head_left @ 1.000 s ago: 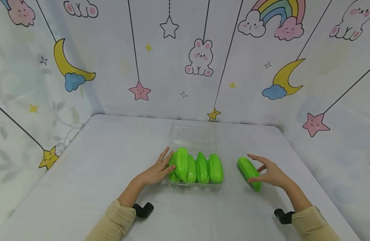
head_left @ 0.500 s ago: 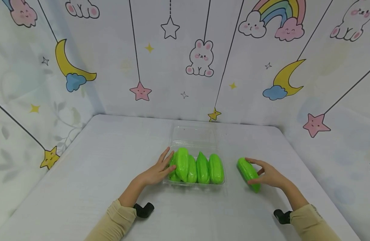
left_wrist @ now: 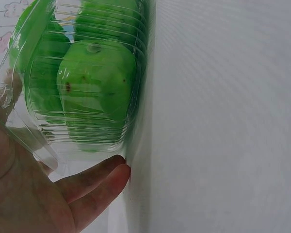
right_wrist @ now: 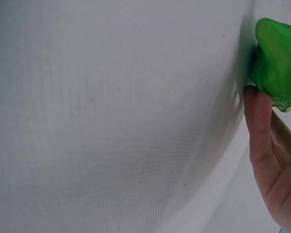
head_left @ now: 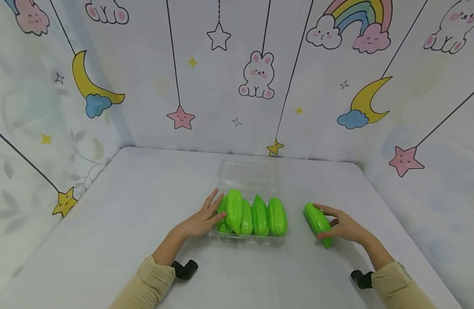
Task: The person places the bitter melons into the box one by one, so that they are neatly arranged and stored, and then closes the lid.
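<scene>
In the head view, several glossy, ridged, long green gourd-like vegetables (head_left: 277, 216) lie side by side in a clear plastic container (head_left: 248, 237), its lid (head_left: 248, 172) folded open behind. My left hand (head_left: 196, 222) rests against the container's left side, fingers spread and extended; the left wrist view has the fingers (left_wrist: 94, 191) beside the ribbed wall. Right of the container, one more long green vegetable (head_left: 315, 216) lies slanted on the table. My right hand (head_left: 346, 226) holds it between thumb and fingers. From the right wrist, its tapered end (right_wrist: 281, 65) shows right at the fingertips.
Everything stands on a table with a white cloth (head_left: 152, 184). Behind it and at both sides hang printed fabric walls (head_left: 206, 86) with stars, moons and rabbits. A black device (head_left: 184, 269) sits at the left wrist, another black device (head_left: 362, 279) at the right.
My right thumb and fingers have closed in on the single green vegetable, whose near end has shifted slightly left. The left hand and the container keep their places.
</scene>
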`<state>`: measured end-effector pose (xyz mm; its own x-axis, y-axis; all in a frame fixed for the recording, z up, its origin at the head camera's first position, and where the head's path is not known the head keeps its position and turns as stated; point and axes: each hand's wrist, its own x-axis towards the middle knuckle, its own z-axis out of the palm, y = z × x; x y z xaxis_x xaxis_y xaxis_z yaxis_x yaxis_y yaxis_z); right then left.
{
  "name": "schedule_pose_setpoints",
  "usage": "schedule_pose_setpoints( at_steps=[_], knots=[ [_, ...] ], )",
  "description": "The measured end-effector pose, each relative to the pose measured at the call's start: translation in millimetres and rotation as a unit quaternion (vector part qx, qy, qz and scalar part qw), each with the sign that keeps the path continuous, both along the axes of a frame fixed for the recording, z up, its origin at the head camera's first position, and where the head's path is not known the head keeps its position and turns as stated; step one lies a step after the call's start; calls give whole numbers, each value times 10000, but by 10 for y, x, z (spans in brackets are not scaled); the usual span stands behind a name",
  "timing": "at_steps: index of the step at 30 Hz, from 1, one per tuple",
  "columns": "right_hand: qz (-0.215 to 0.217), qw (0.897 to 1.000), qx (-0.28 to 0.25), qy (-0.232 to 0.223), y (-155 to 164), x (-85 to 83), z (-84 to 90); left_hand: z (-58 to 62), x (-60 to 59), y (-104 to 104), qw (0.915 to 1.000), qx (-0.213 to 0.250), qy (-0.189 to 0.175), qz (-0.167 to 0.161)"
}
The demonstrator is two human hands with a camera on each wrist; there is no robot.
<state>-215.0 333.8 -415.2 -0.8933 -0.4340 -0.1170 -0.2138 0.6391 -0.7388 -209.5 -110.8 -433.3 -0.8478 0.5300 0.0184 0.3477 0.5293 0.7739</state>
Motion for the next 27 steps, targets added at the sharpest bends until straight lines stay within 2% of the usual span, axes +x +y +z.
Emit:
schedule_pose_setpoints(
  at_steps=[6, 12, 27],
  knots=[
    [-100, 9999, 40, 84, 20, -14, -40, -5, 1, 5, 10000, 24, -5, 25],
    [-381, 9989, 92, 261, 31, 3, -37, 0, 2, 5, 10000, 13, -15, 43],
    [-780, 9957, 93, 491, -39, 15, 119, 6, 6, 5, 10000, 0, -40, 38]
  ],
)
